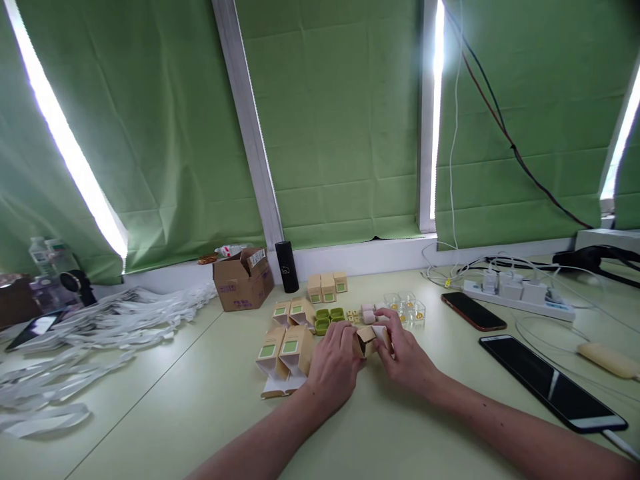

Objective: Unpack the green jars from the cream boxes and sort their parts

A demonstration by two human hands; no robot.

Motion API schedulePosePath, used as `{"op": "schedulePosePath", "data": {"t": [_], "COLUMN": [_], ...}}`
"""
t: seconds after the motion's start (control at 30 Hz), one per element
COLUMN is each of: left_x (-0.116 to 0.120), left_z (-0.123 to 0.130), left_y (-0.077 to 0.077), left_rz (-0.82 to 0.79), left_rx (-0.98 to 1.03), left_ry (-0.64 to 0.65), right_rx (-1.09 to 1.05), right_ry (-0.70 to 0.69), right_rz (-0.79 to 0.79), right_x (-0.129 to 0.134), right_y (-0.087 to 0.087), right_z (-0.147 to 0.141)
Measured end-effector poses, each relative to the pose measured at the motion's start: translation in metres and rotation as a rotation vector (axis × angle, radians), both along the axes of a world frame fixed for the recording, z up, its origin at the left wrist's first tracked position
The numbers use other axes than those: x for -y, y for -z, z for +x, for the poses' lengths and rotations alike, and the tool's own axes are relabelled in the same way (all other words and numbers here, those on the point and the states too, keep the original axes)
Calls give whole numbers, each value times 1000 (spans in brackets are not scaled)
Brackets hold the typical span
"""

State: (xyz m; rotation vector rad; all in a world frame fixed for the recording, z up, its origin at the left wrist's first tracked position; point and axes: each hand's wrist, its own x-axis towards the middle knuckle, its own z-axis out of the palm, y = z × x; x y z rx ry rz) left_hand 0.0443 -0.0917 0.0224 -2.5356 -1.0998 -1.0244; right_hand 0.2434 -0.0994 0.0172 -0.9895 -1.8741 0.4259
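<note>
Small carton [367, 337] held in the grip of our left hand [334, 363] and right hand [407, 355]; we judge folding underway, its flap [381, 331] next needing alignment.

We hold our bare left forearm [267, 433] and right forearm [505, 420] converging, our left hand [334, 363] curled, palm down, our right hand [409, 350] just beside it, index finger [394, 317] arched above the thumb [384, 355].

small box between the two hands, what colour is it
The small box is tan, with some white showing on one side, seen in the head view.
</note>
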Motion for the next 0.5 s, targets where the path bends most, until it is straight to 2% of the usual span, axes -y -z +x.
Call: {"op": "schedulePosePath", "data": {"t": [0.13, 0.27, 0.5], "left_x": [-1, -2, -7], "left_z": [0, -1, -3], "left_y": [0, 1, 6], "left_rz": [-21, -40, -72], "left_rx": [28, 70, 115], "left_ry": [-6, -15, -52], "right_rx": [-3, -19, -136], "right_ry": [8, 74, 132], "right_rz": [34, 84, 92], "right_x": [-3, -10, -22], "right_y": [1, 6, 9], "right_z": [2, 6, 12]}}
